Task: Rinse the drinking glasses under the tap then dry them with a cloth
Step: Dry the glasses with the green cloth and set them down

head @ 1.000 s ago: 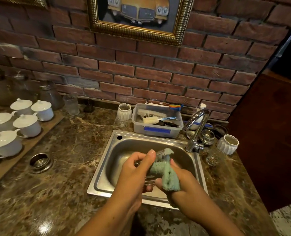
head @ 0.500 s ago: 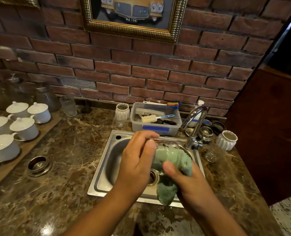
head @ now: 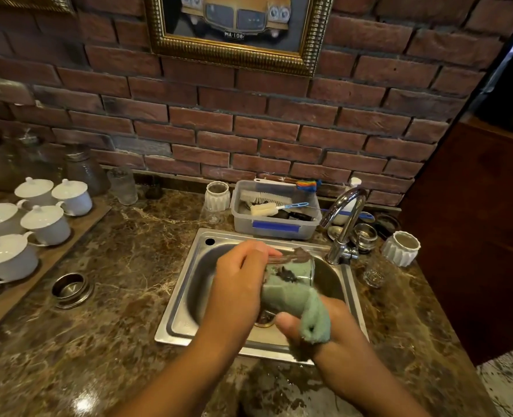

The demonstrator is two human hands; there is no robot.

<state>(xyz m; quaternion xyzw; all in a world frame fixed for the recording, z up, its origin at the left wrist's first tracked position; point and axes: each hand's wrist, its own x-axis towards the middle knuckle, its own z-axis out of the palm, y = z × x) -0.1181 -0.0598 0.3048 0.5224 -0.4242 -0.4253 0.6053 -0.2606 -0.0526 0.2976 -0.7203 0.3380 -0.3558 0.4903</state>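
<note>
White lidded cups [head: 44, 224] are lined up at the far left. Over the sink [head: 177, 299], the fingers of the left hand [head: 240, 284] are curled round a glass [head: 291, 264], which is held on its side. A green cloth [head: 297, 299] is stuffed into it and gripped by the right hand [head: 327, 329]. Another glass [head: 375, 270] is stood just right of the tap [head: 343, 224].

both forearms angled in toward each other, left grip [head: 240, 284] curled over the glass [head: 291, 261], right grip [head: 318, 323] just to its right clutching the cloth [head: 294, 296], thumb sticking out
</note>
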